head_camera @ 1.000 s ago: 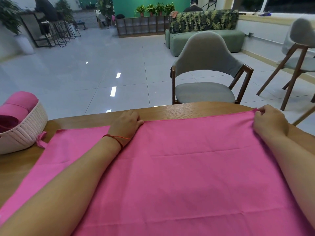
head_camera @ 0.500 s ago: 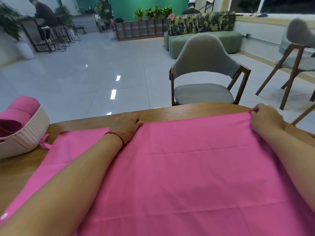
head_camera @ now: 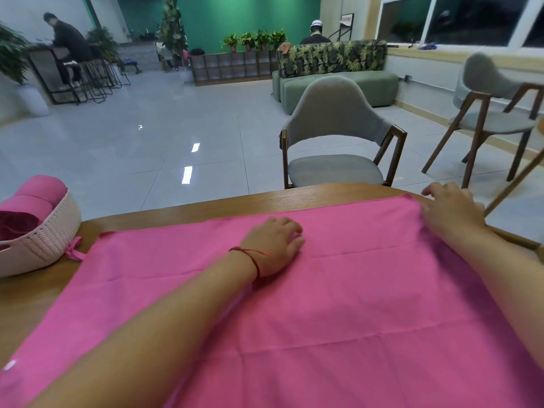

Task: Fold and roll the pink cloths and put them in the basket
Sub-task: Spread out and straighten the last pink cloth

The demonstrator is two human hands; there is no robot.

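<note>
Since prev frame, left hand (head_camera: 273, 245) has slid right & off the far hem; it now lies flat, fingers relaxed. At far L, basket (head_camera: 50, 231) w/ rolled cloths (head_camera: 38, 189) inside. Pink cloth (head_camera: 338, 304) is spread on the table (head_camera: 182, 212); right hand (head_camera: 450, 210) rests loose on its far-R corner, no pinch seen. Step: prob. smoothing pre-fold. Next: grip both far corners, fold hem over evenly.

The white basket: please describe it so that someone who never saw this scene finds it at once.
Start from the wooden table under the large pink cloth. At the table's left end, just beyond the cloth's corner, stands the white basket. It is the only woven container there, and rolled pink cloths lie inside it.
</note>
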